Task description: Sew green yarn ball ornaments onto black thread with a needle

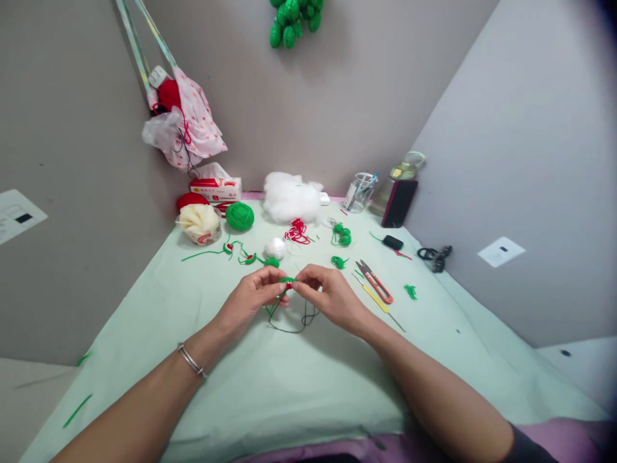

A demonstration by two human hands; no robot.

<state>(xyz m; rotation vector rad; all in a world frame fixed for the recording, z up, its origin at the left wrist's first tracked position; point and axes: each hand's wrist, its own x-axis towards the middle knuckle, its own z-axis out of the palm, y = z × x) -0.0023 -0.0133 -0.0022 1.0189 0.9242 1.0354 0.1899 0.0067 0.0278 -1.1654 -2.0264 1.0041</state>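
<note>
Green yarn piece (pixel 288 280), left hand (pixel 253 292) and right hand (pixel 330 297) pinching it, dark thread (pixel 289 332) below

No wording legible, print on the tissue box (pixel 219 189) at far left too small to read, red marking on the tub (pixel 206 237) just nearer indistinct, label on the far-right jar (pixel 357 196) unresolved

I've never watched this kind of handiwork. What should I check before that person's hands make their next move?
1. Left hand gripping the small red-and-green piece: ok, pinched in the fingers.
2. Right hand at the piece: ok, fingertips on its edge.
3. Dark thread free of loops: not ok, it loops below the hands.
4. Where thread meets piece: cannot tell, too small.
5. Scissors handy: ok, seemingly, beside the yellow-handled hook.
</note>
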